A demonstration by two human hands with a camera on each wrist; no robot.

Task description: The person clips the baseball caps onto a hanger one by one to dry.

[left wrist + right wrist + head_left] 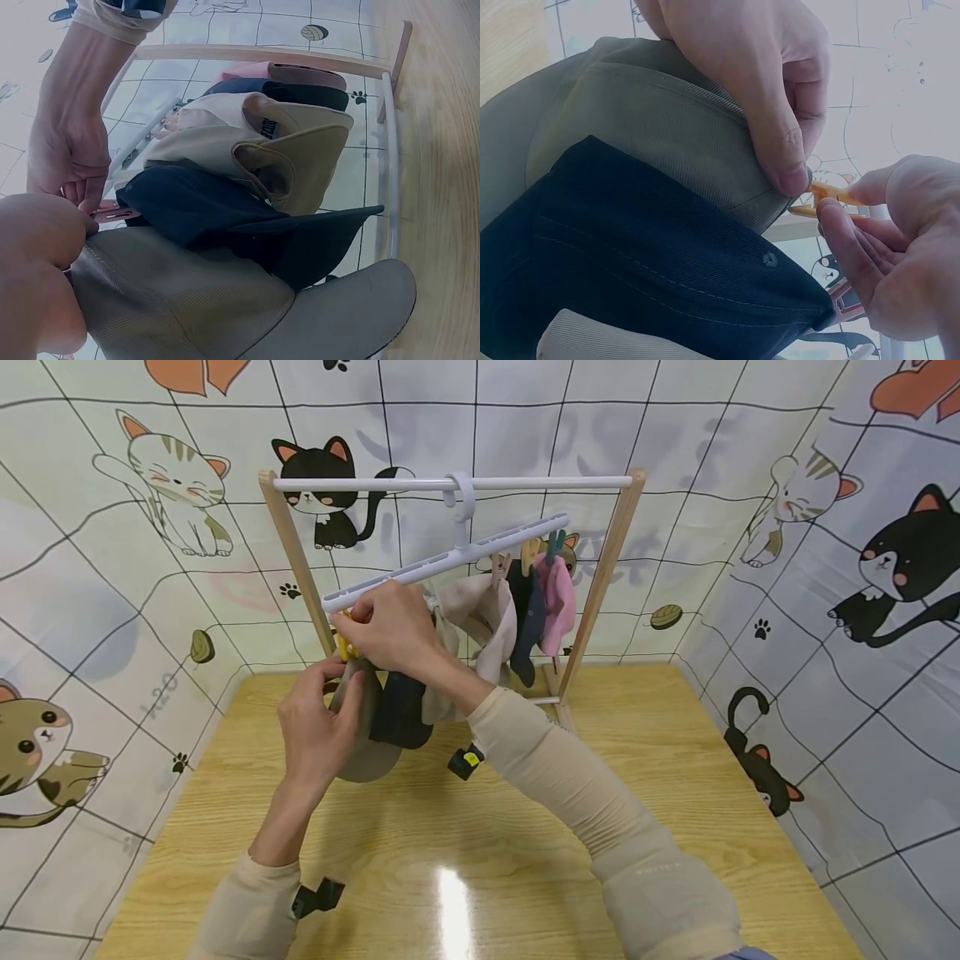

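Observation:
A grey-green cap (187,292) hangs at the low left end of a white hanger (450,558). My left hand (318,727) pinches the edge of this cap between thumb and fingers. Just above it, my right hand (397,627) squeezes a yellow clothespin (832,193), whose jaws stand parted at the cap's edge in the right wrist view. Right beside it, a dark navy cap (405,710) hangs from a pink clothespin (847,300). Beige caps (487,610), another navy cap (534,618) and a pink cap (557,597) hang farther right, partly covered by my right hand.
The hanger hooks over the white bar (540,483) of a wooden-sided rack (606,568) on a wood-grain table (420,860). It tilts, right end higher. Green (555,545) and yellow clothespins (529,553) sit near that end. Cat-patterned cloth (697,435) surrounds the table.

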